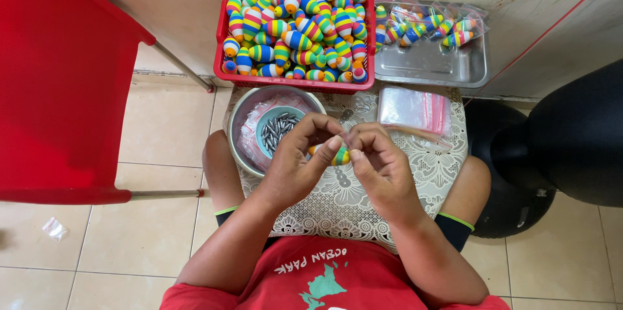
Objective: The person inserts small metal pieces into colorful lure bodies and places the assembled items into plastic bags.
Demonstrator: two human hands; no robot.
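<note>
Striped float sits between my two hands, over the lace cloth on my lap; only its green-yellow end and an orange tip show past my fingers. My left hand pinches it, thumb and forefinger closed on the body. My right hand is curled tight at the float's other end, fingertips pinched together against it; whether they hold something thin there, I cannot tell. Just left of my left hand: a metal bowl holding a smaller blue bowl of grey sinkers. Beyond my right hand, a stack of clear zip bags lies on the cloth. Farther out by the wall, a red basket heaped with floats, and beside it a steel tray with bagged floats.
</note>
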